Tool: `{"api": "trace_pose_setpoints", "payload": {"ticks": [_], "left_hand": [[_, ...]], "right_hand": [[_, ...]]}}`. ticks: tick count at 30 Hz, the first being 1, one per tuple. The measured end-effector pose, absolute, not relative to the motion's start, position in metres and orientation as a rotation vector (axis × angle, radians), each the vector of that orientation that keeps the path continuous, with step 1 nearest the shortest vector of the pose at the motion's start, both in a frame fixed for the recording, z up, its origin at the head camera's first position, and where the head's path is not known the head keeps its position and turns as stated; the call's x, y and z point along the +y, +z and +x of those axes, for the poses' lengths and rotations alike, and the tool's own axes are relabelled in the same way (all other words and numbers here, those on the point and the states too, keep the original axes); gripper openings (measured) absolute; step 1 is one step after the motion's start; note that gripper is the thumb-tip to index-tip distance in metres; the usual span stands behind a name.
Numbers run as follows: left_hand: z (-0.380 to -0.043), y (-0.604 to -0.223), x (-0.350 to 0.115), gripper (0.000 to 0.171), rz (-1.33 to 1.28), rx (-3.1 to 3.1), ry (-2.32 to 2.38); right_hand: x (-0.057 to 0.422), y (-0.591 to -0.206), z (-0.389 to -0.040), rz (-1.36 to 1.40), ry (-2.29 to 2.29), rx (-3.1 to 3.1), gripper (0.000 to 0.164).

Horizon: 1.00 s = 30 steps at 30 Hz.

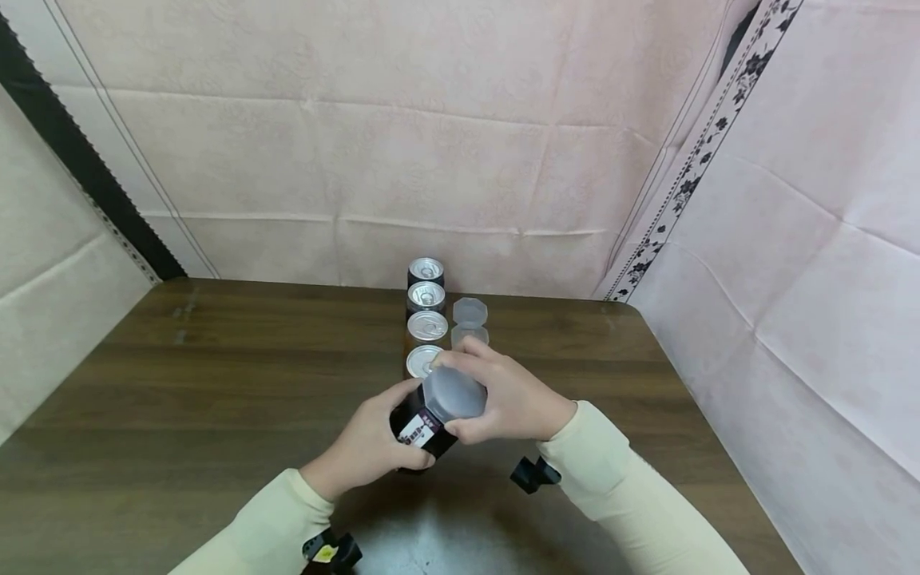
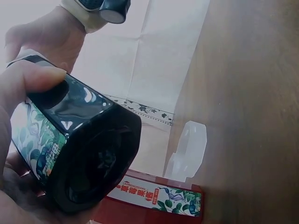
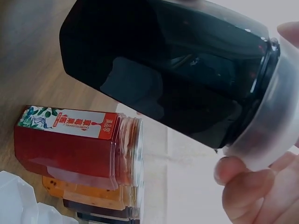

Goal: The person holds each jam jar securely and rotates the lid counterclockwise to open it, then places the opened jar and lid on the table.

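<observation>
A dark, many-sided jar (image 1: 434, 444) with a white label is tilted above the table. My left hand (image 1: 374, 435) grips its body, thumb and fingers around the sides. A translucent plastic lid (image 1: 454, 393) covers the jar's top, and my right hand (image 1: 510, 395) holds that lid between thumb and fingers. The right wrist view shows the lid (image 3: 273, 116) against the jar's rim, with dark contents (image 3: 163, 70) inside. In the left wrist view the jar's black base (image 2: 100, 163) faces the camera.
Several jars with silver pull-tab tops (image 1: 427, 326) stand in a row beyond my hands; the nearest is a red jam jar (image 3: 65, 149). Loose translucent lids (image 1: 470, 311) lie right of the row. A pale cloth (image 1: 431, 160) hangs behind the wooden table (image 1: 251, 383).
</observation>
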<state>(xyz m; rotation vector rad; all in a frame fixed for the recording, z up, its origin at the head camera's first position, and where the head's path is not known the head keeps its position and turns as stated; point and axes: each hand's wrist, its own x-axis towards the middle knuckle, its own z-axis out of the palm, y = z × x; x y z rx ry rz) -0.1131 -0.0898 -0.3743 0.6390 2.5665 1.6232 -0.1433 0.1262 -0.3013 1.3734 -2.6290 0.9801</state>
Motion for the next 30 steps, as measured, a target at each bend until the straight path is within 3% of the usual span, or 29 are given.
{"api": "trace_pose_setpoints", "payload": {"ticks": [17, 30], "left_hand": [[-0.114, -0.379, -0.088, 0.081, 0.544, 2.64, 1.563], [-0.12, -0.387, -0.093, 0.082, 0.572, 2.673, 1.442]], "right_hand": [[0.129, -0.308, -0.143, 1.307, 0.79, -2.738, 0.063], [0.134, -0.316, -0.147, 1.383, 0.924, -2.769, 0.059]]}}
